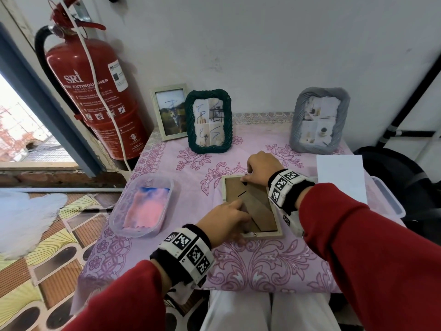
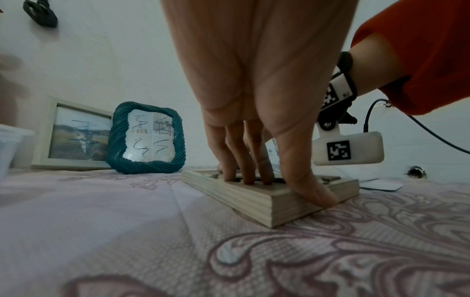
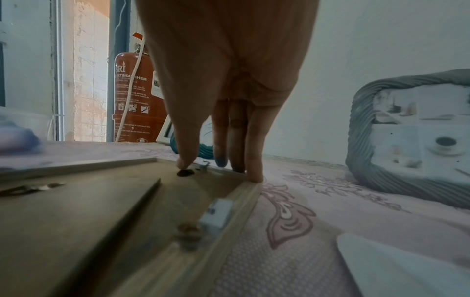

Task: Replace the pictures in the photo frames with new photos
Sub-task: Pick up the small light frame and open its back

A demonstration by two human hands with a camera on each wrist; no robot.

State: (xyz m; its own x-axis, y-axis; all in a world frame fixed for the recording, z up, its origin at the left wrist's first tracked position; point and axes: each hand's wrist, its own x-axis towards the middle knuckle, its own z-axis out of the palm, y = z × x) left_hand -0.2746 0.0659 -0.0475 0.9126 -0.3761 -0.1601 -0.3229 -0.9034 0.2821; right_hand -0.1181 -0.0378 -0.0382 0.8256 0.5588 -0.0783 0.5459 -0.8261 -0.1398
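A light wooden photo frame [image 1: 251,207] lies face down in the middle of the table, its brown backing board [image 3: 162,193] facing up. My left hand [image 1: 229,216] presses straight fingers [image 2: 248,176] onto the backing near the front corner, with the thumb against the frame's outer side [image 2: 254,203]. My right hand [image 1: 255,170] is at the far corner. Its thumb tip touches a small dark tab [image 3: 185,172] on the backing and its other fingers [image 3: 254,172] stand on the frame's outer edge. A white sheet [image 1: 341,177] lies to the right.
Three frames lean on the back wall: a white one [image 1: 170,113], a dark green rope-edged one [image 1: 210,121] and a grey one [image 1: 318,120]. A clear tub [image 1: 119,206] holding a pink and blue cloth sits on the left. A red fire extinguisher [image 1: 95,91] stands beside the table.
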